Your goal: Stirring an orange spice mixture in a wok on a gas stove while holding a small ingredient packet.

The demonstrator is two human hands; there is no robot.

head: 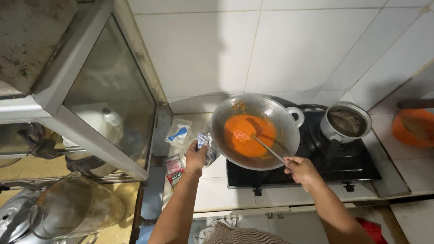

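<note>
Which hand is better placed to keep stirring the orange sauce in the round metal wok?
Right hand: it holds the metal spatula, whose blade sits in the sauce. The left hand grips the wok rim through a cloth.

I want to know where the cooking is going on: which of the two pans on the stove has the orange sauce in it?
The wide wok on the left burner, holding orange sauce. The small saucepan on the right shows none.

Wok handle point(209, 145) hidden under cloth point(205, 141); orange bowl point(412, 128) cut off right; spatula blade point(244, 132) sauce-coated.
</note>
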